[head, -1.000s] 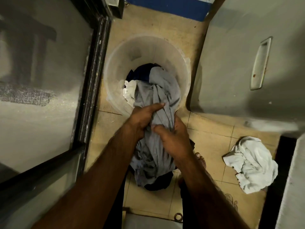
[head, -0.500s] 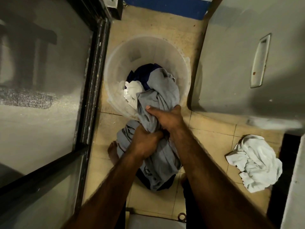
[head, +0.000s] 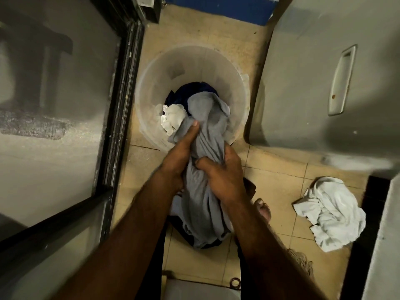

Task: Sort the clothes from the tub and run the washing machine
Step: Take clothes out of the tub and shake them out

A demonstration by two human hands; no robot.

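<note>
While we look straight down, both arms reach forward over a tan tiled floor (head: 281, 187). Left hand (head: 181, 156): closed round a grey garment (head: 203, 204), thumb laid upward along the cloth. Right hand (head: 223, 176): just beside the left, fingers curled into the same garment and bunching its folds. We note the hands nearly touch, the grey cloth squeezed between them.

Grey garment: upper end lies inside the tub (head: 155, 87), draped over the near rim; lower end hangs below the hands toward the floor, with a dark edge showing at the bottom.

Tub: pale, translucent, round, upright at the far end of the floor, between a dark door frame (head: 121, 105) on the left and a grey appliance (head: 313, 72) on the right. Inside we see a crumpled white cloth (head: 173, 118) against the left side of the grey garment, and a dark blue garment (head: 190, 92) behind both.

Near the floor's right edge, well apart from the tub, lies a white crumpled garment (head: 331, 215). A bare foot (head: 263, 210) stands between it and the hanging grey cloth.

The appliance's side carries a recessed handle (head: 342, 81). We cannot tell whether this is the washing machine.
</note>
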